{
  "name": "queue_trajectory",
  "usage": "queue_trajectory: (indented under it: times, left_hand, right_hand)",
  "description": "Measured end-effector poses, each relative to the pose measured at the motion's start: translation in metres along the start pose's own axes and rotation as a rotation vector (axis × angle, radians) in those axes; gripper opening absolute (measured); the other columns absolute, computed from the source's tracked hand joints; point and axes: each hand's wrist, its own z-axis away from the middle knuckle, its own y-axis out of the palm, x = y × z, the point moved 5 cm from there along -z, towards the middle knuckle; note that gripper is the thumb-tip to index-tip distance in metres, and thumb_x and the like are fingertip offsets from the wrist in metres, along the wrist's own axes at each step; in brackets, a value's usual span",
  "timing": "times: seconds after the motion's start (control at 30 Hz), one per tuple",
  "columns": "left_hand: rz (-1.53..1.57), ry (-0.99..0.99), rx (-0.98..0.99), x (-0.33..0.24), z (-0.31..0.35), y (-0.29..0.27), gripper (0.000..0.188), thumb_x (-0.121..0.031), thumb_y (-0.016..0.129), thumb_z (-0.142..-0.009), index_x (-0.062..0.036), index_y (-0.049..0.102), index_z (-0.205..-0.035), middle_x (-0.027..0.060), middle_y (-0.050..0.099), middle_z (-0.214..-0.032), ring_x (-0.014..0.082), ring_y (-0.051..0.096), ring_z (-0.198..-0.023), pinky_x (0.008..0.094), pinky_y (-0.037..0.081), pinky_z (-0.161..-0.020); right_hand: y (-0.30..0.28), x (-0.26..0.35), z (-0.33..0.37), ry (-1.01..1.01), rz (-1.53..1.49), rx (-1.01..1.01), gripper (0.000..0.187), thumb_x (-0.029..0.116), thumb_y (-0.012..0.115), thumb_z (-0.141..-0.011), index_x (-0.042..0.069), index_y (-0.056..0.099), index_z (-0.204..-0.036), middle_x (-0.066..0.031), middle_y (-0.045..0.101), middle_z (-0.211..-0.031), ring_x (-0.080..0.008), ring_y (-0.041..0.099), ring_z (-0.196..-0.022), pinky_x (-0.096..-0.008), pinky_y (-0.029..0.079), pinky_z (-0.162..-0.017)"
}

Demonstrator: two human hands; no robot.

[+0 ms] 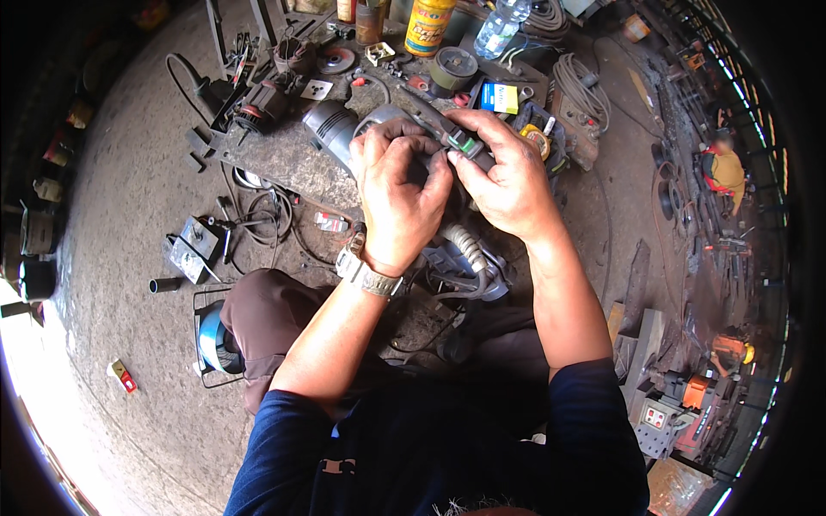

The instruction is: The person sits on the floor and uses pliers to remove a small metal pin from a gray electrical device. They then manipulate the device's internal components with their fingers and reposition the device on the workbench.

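Note:
My right hand (514, 182) grips a dark, elongated tool part with a green piece (465, 144), thumb on the near side and fingers over the far side. Close against it, my left hand (400, 185) is closed, its thumb and fingertips pinched together. Whatever those fingertips hold is too small or hidden to name. Behind my left hand lies a grey, ribbed power-tool motor housing (331, 129) on a rough stone slab (331, 181). A watch with a metal band (368, 273) is on my left wrist.
An angle grinder (258, 107), a yellow can (428, 26), a water bottle (501, 30) and a blue-yellow box (499, 97) stand around the slab. Coiled cable (581, 82) lies at right. A grey metal box (191, 249) sits on the floor at left, near a blue round object (213, 337).

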Motion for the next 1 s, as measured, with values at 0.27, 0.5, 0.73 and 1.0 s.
queue_trajectory:
  times: [0.27, 0.5, 0.73, 1.0]
  left_hand:
    - [0.005, -0.006, 0.030, 0.000, -0.002, -0.001, 0.013, -0.007, 0.080, -0.082, -0.0063, 0.074, -0.093, 0.0106, 0.069, -0.111, 0.0319, 0.060, -0.105, 0.0445, 0.044, -0.097]
    - [0.038, -0.013, 0.033, 0.002, -0.002, 0.002, 0.012, -0.007, 0.079, -0.081, -0.0064, 0.074, -0.091, 0.0102, 0.069, -0.111, 0.0327, 0.058, -0.108, 0.0452, 0.044, -0.099]
    - [0.004, 0.004, 0.024, 0.000, -0.004, 0.001, 0.010, -0.007, 0.079, -0.083, -0.0072, 0.073, -0.092, 0.0095, 0.071, -0.109, 0.0295, 0.064, -0.105, 0.0423, 0.045, -0.097]
    - [0.062, -0.006, 0.011, 0.005, -0.001, 0.002, 0.013, -0.007, 0.078, -0.082, -0.0055, 0.070, -0.093, 0.0110, 0.069, -0.111, 0.0325, 0.059, -0.107, 0.0448, 0.045, -0.098]
  right_hand:
    - [-0.001, -0.002, -0.008, -0.126, 0.087, 0.055, 0.045, -0.002, 0.070, -0.087, 0.006, 0.068, -0.131, -0.0165, 0.073, -0.123, -0.0391, 0.072, -0.114, -0.0430, 0.059, -0.096]
    - [0.004, -0.004, -0.001, -0.140, 0.182, -0.122, 0.039, 0.001, 0.071, -0.090, 0.003, 0.066, -0.128, -0.0192, 0.074, -0.116, -0.0348, 0.075, -0.106, -0.0400, 0.060, -0.089]
    - [0.011, -0.045, 0.005, 0.590, -0.640, -0.184, 0.037, -0.004, 0.066, -0.099, -0.001, 0.062, -0.135, -0.0023, 0.072, -0.112, -0.0079, 0.067, -0.098, -0.0250, 0.055, -0.089]
    - [0.010, -0.042, 0.008, 0.575, -0.664, -0.108, 0.040, -0.003, 0.069, -0.098, -0.002, 0.061, -0.137, -0.0028, 0.072, -0.114, -0.0082, 0.068, -0.099, -0.0249, 0.056, -0.089]
